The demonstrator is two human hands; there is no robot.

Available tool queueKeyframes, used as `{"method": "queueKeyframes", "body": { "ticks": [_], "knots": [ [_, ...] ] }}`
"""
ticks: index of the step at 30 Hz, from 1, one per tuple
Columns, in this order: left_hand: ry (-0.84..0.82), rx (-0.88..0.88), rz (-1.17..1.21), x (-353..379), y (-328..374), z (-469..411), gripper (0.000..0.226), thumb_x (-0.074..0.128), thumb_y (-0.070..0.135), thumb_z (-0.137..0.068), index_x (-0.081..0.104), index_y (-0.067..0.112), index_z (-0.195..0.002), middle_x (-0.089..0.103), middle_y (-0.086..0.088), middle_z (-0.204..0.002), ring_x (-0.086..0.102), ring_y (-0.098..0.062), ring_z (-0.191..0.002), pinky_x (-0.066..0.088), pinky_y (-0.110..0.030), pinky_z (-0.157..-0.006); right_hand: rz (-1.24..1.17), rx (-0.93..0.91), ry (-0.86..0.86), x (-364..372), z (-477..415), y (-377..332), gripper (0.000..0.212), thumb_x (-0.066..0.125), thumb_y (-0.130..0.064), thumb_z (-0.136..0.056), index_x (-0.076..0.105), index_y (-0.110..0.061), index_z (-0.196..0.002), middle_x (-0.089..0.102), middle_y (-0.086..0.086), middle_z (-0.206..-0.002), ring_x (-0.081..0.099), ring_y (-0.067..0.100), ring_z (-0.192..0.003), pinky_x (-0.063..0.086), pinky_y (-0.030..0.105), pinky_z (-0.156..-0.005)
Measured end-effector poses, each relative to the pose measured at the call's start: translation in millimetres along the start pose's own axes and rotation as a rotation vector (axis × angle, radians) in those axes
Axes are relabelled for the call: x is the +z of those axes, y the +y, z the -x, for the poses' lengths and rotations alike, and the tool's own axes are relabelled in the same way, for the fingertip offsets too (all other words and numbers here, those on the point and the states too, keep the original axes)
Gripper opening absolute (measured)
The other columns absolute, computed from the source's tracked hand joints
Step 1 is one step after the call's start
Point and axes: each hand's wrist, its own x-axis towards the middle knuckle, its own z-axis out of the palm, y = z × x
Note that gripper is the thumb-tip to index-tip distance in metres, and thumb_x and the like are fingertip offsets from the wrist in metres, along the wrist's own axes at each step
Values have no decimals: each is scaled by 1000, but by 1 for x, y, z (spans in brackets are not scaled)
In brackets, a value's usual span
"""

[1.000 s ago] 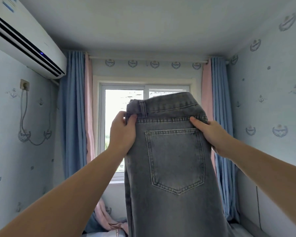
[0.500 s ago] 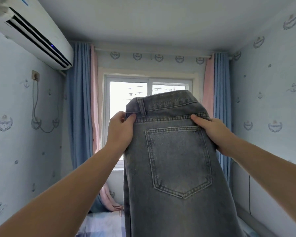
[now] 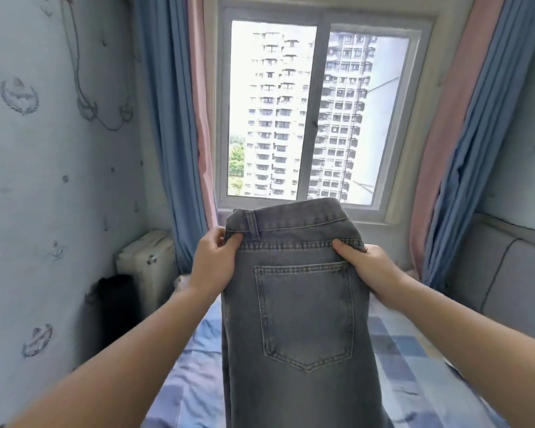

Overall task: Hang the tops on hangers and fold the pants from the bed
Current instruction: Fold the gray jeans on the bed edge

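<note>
A pair of grey jeans (image 3: 300, 310) hangs in front of me, folded lengthwise with one back pocket facing me. My left hand (image 3: 213, 264) grips the left side of the waistband, thumb on the front near a belt loop. My right hand (image 3: 368, 267) grips the right side just under the waistband. The legs hang down out of the frame over the bed (image 3: 192, 375), which has a blue and lilac checked sheet. No tops or hangers are in view.
A window (image 3: 315, 109) with blue and pink curtains (image 3: 179, 134) is straight ahead. A white case (image 3: 145, 267) and a dark object (image 3: 115, 307) stand in the left corner. A grey padded headboard (image 3: 513, 279) lines the right wall.
My view has tipped down from the ceiling and air conditioner to the window and bed. Both hands keep their hold on the jeans' waistband, now held lower.
</note>
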Motion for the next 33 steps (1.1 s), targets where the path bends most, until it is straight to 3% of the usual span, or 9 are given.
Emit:
{"method": "queueKeyframes", "body": {
  "ticks": [2, 6, 8, 11, 20, 24, 27, 30, 33],
  "knots": [
    [-16, -86, -18, 0, -55, -13, 18, 63, 21, -97, 63, 12, -82, 66, 7, -72, 58, -6, -67, 44, -15, -61, 50, 55, -37, 25, -29, 41, 29, 71, -44, -89, 78, -16, -96, 79, 1, -97, 76, 20, -89, 58, 37, -83],
    [-93, -283, -84, 7, -169, -49, 16, 60, 18, -99, 63, 4, -92, 70, -17, -92, 58, -21, -81, 51, -49, -83, 119, 192, -78, 78, -94, 129, 23, 67, -41, -94, 77, -20, -97, 79, -6, -95, 74, 15, -90, 58, 36, -83],
    [-89, -352, -101, 14, -223, -65, 14, 59, 13, -99, 63, 1, -92, 70, -17, -92, 58, -21, -82, 51, -48, -83, 143, 255, -90, 101, -125, 168, 22, 67, -41, -94, 76, -22, -96, 79, -6, -95, 73, 13, -90, 58, 34, -82],
    [-81, -450, -129, 30, -319, -103, 15, 58, 11, -100, 61, 1, -90, 67, -10, -86, 56, -18, -81, 46, -35, -72, 158, 328, -96, 142, -194, 236, 22, 66, -40, -95, 75, -20, -96, 78, -4, -97, 72, 18, -93, 57, 37, -85],
    [-39, -529, -267, 87, -597, -212, 28, 55, 24, -102, 59, -3, -95, 64, -19, -91, 51, -21, -79, 41, -36, -70, 142, 407, -5, 245, -379, 443, 21, 66, -44, -94, 70, -26, -84, 70, -12, -87, 63, 7, -81, 45, 23, -60],
    [-49, -579, -332, 106, -698, -228, 32, 53, 30, -103, 59, 2, -89, 57, -5, -78, 48, -17, -71, 36, -33, -60, 166, 432, 24, 283, -426, 533, 24, 67, -42, -94, 67, -23, -79, 68, -7, -87, 60, 9, -79, 45, 25, -62],
    [-50, -589, -383, 113, -763, -230, 30, 53, 33, -103, 58, 8, -86, 57, -3, -77, 52, -23, -79, 39, -36, -70, 207, 423, 65, 307, -449, 592, 28, 67, -39, -94, 66, -16, -79, 68, -1, -83, 60, 16, -77, 46, 33, -67],
    [-81, -688, -465, 116, -815, -211, 24, 54, 35, -102, 57, 14, -112, 64, -8, -114, 58, -27, -106, 43, -35, -90, 293, 446, 87, 328, -450, 645, 25, 63, -36, -97, 62, -12, -106, 66, 2, -101, 59, 18, -85, 45, 32, -69],
    [-188, -772, -599, 113, -844, -157, 51, 54, 40, -101, 45, 14, -143, 50, -12, -146, 45, -31, -135, 35, -38, -111, 368, 564, 19, 337, -413, 690, 52, 60, -35, -99, 42, -16, -143, 51, 5, -140, 54, 25, -119, 44, 39, -99]
  ]
}}
